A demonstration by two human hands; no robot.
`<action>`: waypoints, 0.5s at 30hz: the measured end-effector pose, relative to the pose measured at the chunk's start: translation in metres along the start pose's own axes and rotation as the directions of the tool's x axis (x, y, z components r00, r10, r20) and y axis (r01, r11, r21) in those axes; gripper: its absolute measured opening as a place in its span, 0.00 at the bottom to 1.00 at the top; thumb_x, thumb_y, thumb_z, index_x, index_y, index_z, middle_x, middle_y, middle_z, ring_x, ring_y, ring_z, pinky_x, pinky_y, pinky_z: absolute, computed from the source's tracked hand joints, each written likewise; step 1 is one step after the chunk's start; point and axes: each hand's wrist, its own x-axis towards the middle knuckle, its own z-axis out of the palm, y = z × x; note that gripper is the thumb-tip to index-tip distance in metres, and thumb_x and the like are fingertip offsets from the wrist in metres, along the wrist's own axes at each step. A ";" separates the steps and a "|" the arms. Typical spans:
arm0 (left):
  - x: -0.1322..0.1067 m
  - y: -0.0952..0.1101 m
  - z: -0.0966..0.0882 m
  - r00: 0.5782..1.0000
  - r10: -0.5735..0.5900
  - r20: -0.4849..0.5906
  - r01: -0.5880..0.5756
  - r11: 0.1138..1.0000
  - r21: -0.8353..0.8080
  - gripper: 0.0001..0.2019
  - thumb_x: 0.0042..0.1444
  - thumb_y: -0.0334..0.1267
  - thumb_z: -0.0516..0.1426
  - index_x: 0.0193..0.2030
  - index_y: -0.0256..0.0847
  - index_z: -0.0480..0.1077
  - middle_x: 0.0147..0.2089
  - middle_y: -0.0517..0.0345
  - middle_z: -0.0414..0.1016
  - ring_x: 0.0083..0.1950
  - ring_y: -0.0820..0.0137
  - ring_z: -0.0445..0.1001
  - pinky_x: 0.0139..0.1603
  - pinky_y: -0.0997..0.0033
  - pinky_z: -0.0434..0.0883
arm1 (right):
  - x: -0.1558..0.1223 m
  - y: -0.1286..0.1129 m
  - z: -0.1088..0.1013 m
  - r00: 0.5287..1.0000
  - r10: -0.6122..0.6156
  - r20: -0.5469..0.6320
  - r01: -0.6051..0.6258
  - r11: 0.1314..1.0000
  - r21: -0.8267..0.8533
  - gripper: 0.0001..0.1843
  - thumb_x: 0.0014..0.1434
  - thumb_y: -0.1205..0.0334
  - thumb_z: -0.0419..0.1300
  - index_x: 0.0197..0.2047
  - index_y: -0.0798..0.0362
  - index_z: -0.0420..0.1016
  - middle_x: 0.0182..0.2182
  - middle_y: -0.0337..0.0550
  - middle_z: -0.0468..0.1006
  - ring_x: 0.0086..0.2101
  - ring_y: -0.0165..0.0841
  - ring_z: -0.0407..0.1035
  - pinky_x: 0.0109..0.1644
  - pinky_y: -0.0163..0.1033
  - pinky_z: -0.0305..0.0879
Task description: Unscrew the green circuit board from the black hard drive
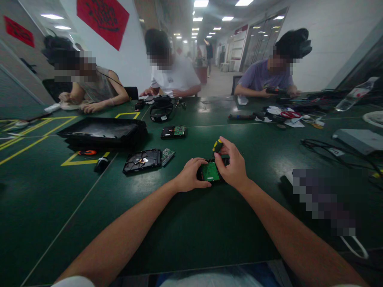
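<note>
Gripping the screwdriver, the right hand stands above the hard drive on the table; the left hand grasps its left end. If the tool leans, I think it could slip and scratch the drive. Leftward I see a loose circuit board beside a second drive; the right hand partly hides the work.

Your stubby screwdriver is yellow and black, your flat circuit board green, the rectangular ten-o'clock tray black.
</note>
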 end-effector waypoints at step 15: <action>0.000 0.002 -0.001 1.000 -0.004 -0.001 0.004 1.000 0.007 0.40 0.46 0.53 0.73 0.63 0.42 0.67 0.65 0.41 0.69 0.68 0.47 0.67 0.71 0.41 0.62 | 0.000 -0.001 0.000 0.999 -0.022 -0.025 0.022 0.999 -0.024 0.31 0.67 0.60 0.63 0.70 0.41 0.61 0.57 0.49 0.75 0.45 0.41 0.77 0.51 0.54 0.80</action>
